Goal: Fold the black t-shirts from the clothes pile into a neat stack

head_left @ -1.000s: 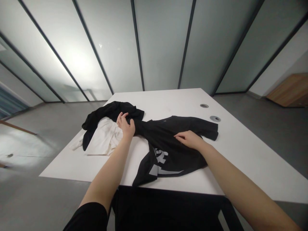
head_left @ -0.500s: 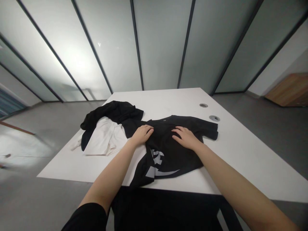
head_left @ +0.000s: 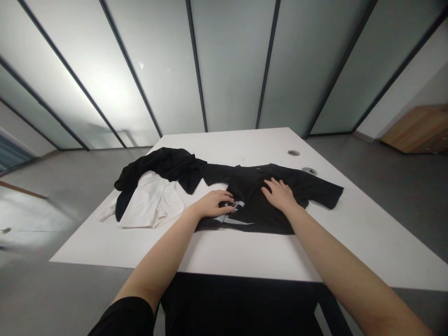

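**Both your hands are on the black T-shirt**

The black T-shirt (head_left: 252,198) lies in front of you on the white table (head_left: 245,254), with one sleeve stretched out to the right. Your right hand (head_left: 280,193) rests on its upper part, palm down, the fingers loose and a little spread, holding nothing. Your left hand (head_left: 215,204) is at its left side, beside the grey print (head_left: 241,223); these fingers are bent, but I cannot tell whether they pinch the cloth. To the left of this hand lies a white garment (head_left: 150,198), and behind it a crumpled dark garment (head_left: 164,161), which meets the T-shirt's left sleeve. Two round inserts (head_left: 293,153) are in the tabletop, near the far right edge.
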A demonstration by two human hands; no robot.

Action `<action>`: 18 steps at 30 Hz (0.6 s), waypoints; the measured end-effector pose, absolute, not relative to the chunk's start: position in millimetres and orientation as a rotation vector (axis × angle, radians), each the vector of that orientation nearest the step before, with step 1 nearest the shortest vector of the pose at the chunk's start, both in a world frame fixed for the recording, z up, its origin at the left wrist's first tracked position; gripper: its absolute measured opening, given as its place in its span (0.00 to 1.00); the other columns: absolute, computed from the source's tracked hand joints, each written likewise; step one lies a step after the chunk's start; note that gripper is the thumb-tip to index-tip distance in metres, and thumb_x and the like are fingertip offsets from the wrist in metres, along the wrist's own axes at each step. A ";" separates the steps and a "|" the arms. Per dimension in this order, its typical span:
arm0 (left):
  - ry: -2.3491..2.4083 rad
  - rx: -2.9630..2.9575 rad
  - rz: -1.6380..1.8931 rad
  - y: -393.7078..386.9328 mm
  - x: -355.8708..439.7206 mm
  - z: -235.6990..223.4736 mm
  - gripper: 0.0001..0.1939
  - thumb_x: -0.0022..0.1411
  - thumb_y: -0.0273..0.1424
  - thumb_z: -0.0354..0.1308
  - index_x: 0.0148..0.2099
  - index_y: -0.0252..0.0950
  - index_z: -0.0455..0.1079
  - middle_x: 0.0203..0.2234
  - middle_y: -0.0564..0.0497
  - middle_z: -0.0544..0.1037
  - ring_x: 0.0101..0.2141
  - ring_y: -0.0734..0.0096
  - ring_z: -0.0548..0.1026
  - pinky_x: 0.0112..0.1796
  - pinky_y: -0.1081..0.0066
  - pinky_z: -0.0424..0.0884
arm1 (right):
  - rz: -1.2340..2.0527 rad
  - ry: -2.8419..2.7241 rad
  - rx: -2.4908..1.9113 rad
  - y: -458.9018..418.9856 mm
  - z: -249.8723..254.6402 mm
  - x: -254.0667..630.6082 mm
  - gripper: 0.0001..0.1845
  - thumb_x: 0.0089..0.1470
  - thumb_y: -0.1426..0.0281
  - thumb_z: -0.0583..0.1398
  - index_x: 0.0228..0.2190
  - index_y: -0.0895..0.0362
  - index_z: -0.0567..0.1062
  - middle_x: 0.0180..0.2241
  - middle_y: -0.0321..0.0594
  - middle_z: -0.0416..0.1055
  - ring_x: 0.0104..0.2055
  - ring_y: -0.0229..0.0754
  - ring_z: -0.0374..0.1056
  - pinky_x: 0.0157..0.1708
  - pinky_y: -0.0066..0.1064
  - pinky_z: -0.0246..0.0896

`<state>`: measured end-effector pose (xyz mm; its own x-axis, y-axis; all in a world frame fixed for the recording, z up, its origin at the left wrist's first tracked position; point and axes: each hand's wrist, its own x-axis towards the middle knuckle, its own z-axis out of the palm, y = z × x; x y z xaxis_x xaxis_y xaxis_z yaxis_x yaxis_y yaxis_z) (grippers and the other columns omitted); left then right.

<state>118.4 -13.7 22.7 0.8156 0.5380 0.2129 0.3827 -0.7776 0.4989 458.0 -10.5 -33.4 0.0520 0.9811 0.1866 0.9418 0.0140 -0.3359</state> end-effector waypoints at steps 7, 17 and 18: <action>1.269 2.529 0.505 -3.7 112.7 10.9 0.14 0.69 0.40 0.63 0.54 0.46 0.81 0.59 0.46 0.81 0.59 0.51 0.77 0.62 0.53 0.70 | 0.304 -2.153 -1.247 -30.7 1.2 440.4 0.20 0.70 0.62 0.57 0.56 0.51 0.82 0.59 0.49 0.77 0.63 0.56 0.72 0.66 0.54 0.65; 1.955 2.297 0.542 11.9 93.6 -3.5 0.16 0.71 0.38 0.59 0.56 0.35 0.75 0.55 0.35 0.80 0.60 0.46 0.75 0.60 0.51 0.69 | 0.344 -2.415 -1.378 -40.9 8.7 431.8 0.20 0.64 0.57 0.65 0.53 0.51 0.83 0.41 0.45 0.81 0.44 0.52 0.76 0.48 0.44 0.70; 1.971 2.290 0.542 12.4 93.1 -4.6 0.17 0.71 0.38 0.59 0.56 0.35 0.75 0.57 0.34 0.80 0.61 0.45 0.74 0.61 0.51 0.69 | 0.291 -2.397 -1.441 -38.9 4.8 434.2 0.22 0.64 0.56 0.65 0.55 0.51 0.83 0.45 0.47 0.82 0.47 0.55 0.76 0.50 0.46 0.70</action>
